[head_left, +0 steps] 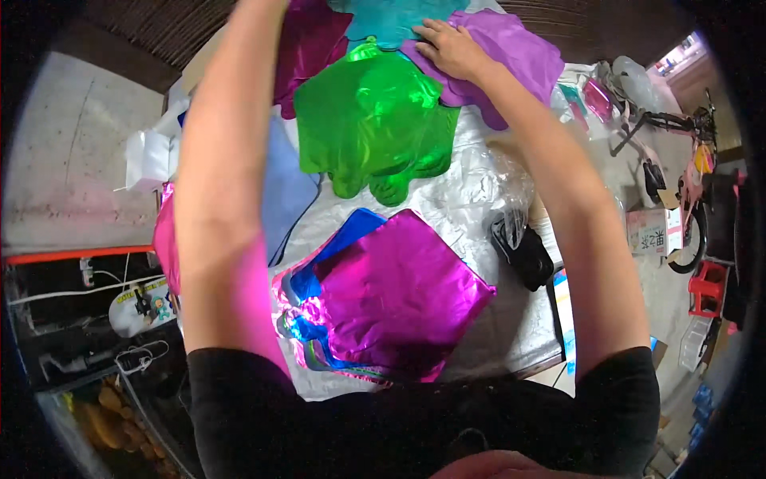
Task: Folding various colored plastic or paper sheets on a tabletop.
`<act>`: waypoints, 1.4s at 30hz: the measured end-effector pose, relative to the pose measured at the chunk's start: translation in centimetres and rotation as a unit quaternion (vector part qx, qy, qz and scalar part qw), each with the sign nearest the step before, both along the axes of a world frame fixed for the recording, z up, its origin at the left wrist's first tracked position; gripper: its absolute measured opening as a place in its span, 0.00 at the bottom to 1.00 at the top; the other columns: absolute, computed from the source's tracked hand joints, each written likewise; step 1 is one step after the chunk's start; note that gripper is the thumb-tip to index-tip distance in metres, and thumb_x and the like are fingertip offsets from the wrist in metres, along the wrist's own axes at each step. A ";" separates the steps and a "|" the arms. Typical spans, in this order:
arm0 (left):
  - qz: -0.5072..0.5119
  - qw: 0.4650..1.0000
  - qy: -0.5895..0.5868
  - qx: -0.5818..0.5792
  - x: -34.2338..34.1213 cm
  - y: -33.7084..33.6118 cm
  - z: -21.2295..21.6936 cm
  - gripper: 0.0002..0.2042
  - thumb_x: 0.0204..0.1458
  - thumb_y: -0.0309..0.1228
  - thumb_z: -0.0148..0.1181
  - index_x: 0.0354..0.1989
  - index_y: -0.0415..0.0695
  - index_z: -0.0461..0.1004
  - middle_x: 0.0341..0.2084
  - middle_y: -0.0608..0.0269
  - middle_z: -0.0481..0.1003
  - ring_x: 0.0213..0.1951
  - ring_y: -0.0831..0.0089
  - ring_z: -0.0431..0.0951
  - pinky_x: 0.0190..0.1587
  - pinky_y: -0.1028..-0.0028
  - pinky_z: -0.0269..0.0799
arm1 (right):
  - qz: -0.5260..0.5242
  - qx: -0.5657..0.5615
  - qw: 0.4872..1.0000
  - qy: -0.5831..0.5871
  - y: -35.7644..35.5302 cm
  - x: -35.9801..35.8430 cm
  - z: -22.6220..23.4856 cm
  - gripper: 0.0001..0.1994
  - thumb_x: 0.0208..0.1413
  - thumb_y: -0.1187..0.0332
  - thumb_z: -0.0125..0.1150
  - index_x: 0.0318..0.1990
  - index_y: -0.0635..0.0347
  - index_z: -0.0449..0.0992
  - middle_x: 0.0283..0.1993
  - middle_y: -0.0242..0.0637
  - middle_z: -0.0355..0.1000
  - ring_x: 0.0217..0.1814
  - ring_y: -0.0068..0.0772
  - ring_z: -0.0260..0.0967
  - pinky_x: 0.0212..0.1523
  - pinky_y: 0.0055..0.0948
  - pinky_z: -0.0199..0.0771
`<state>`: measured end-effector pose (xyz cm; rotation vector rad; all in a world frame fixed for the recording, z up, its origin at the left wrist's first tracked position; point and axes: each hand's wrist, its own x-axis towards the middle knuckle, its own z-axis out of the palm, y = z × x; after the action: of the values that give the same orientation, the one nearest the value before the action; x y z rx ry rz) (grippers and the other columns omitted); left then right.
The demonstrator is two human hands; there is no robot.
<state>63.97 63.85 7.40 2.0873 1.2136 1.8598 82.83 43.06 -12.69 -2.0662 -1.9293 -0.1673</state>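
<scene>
My right hand (453,49) lies flat with its fingers spread, at the edge where a purple foil balloon (523,56) meets a teal foil balloon (383,22). It holds nothing. My left arm reaches up past the top edge, so that hand is out of the picture, near a dark magenta foil balloon (311,56). Below the teal one is a shiny green foil balloon (367,104), flat, with rounded lobes on its near side. Closer to me rests a stack of flat balloons, a bright magenta one (407,295) on top and a blue one (351,231) showing beneath.
A silvery sheet (471,207) covers the table. Blue-grey foil (287,184) lies beside my left arm. A black item (523,255) and clear plastic (507,176) sit at the right. Beyond stand a pink bicycle (692,180) and a red stool (706,289).
</scene>
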 end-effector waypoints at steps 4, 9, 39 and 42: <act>-0.148 0.988 -0.014 -0.045 -10.0 -5.3 4.2 0.09 0.54 0.30 0.62 0.40 0.40 0.81 0.33 0.57 0.82 0.37 0.68 0.81 0.42 0.69 0.75 | -0.005 -0.016 1.000 -0.024 -0.8 1.5 0.2 0.28 0.67 0.50 0.52 0.70 0.50 0.65 0.73 0.47 0.60 0.73 0.54 0.59 0.68 0.54 0.64; -0.245 0.947 0.087 -0.189 -19.4 -20.1 5.4 0.09 0.53 0.28 0.63 0.40 0.39 0.81 0.32 0.61 0.81 0.37 0.73 0.78 0.41 0.73 0.73 | 0.145 0.026 0.984 0.098 -3.3 1.3 6.7 0.30 0.67 0.43 0.49 0.60 0.63 0.70 0.56 0.47 0.70 0.57 0.45 0.70 0.53 0.46 0.72; -0.305 0.882 0.340 0.115 -32.7 -45.8 -14.1 0.10 0.48 0.25 0.59 0.39 0.49 0.80 0.44 0.71 0.79 0.53 0.69 0.76 0.58 0.66 0.68 | -0.154 -0.101 0.666 0.723 -35.9 -22.5 6.4 0.08 0.58 0.67 0.68 0.40 0.61 0.79 0.26 0.26 0.71 0.21 0.21 0.65 0.21 0.22 0.62; -0.154 0.958 0.230 -0.078 -36.8 -44.8 -15.3 0.12 0.56 0.24 0.58 0.48 0.47 0.81 0.46 0.62 0.80 0.51 0.64 0.78 0.55 0.66 0.72 | -0.153 -0.076 0.659 0.733 -36.6 -23.2 6.3 0.07 0.56 0.71 0.69 0.40 0.61 0.79 0.26 0.25 0.69 0.21 0.18 0.62 0.21 0.21 0.58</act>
<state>27.13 19.07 -7.87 2.5209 0.9869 1.1459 59.61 6.45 -6.40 -1.5085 -0.5364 1.2350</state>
